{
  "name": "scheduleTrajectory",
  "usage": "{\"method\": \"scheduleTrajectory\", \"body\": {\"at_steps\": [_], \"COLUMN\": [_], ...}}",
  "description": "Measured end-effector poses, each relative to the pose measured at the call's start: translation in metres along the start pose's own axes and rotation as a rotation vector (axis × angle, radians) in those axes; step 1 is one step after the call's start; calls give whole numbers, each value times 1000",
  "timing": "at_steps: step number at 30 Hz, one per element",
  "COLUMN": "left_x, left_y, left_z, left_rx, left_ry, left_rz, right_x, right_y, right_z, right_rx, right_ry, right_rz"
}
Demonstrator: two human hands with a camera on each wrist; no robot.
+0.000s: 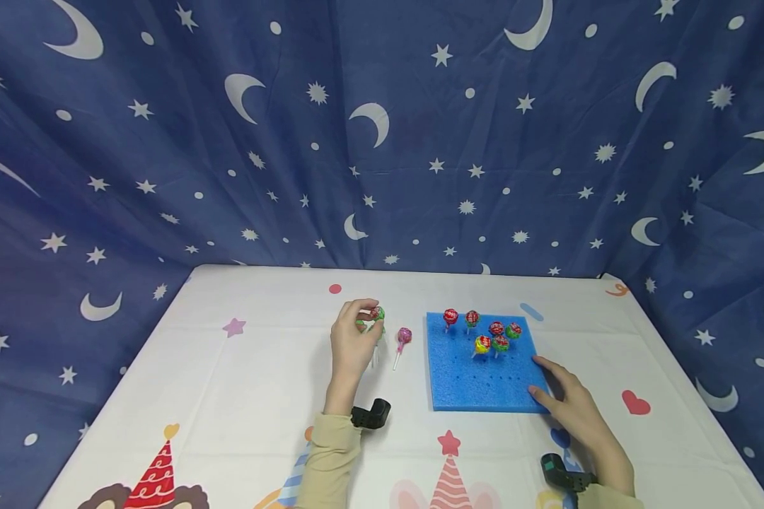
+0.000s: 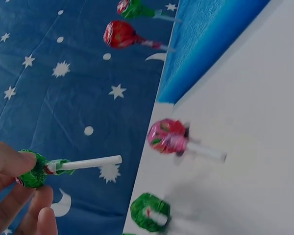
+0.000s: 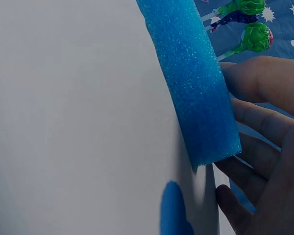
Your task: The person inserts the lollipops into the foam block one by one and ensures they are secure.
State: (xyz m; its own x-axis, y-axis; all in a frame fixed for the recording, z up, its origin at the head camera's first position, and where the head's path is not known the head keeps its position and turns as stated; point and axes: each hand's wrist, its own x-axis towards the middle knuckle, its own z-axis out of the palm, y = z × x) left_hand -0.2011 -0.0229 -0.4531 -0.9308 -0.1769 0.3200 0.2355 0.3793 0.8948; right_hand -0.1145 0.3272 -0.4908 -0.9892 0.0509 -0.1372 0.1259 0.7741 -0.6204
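The left hand (image 1: 354, 343) pinched a green lollipop (image 2: 33, 171) by its wrapped head, thumb against fingers, and the white stick (image 2: 90, 163) jutted out free. That lollipop was held above the table, left of the board. It looked light, with a hard, round head that would likely bear a firm pinch, though the glossy wrapper might slip or twist. The thin stick seemed stiff but easier to bend, so the head, or the gathered wrapper just below it, looked the surer hold.

Another green lollipop (image 2: 149, 213) showed near that hand, and a pink lollipop (image 1: 404, 336) lay on the white tablecloth (image 1: 261, 382) to its right, head far and stick near.

Farther right, the right hand (image 1: 576, 410), thumb and fingers spread and holding nothing up, touched the right edge of a blue foam board (image 1: 465, 392). The foam looked light and easily dented, best steadied by its sides. Six lollipops (image 1: 482, 344) stood in its far half, some tilted. Beyond hung a blue cloth (image 1: 382, 177) with moons and stars.
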Motion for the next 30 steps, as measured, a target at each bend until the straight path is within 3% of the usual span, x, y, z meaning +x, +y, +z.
{"method": "scheduleTrajectory", "body": {"at_steps": [18, 30], "left_x": [-13, -20], "left_y": [11, 14], "left_z": [28, 44], "left_rx": [33, -3], "left_ry": [-78, -148], "left_rz": [110, 129], "right_x": [0, -1], "right_y": [-1, -1], "right_z": [0, 0], "right_rx": [-7, 17], "right_ry": [-2, -4], "right_rz": [3, 0]}}
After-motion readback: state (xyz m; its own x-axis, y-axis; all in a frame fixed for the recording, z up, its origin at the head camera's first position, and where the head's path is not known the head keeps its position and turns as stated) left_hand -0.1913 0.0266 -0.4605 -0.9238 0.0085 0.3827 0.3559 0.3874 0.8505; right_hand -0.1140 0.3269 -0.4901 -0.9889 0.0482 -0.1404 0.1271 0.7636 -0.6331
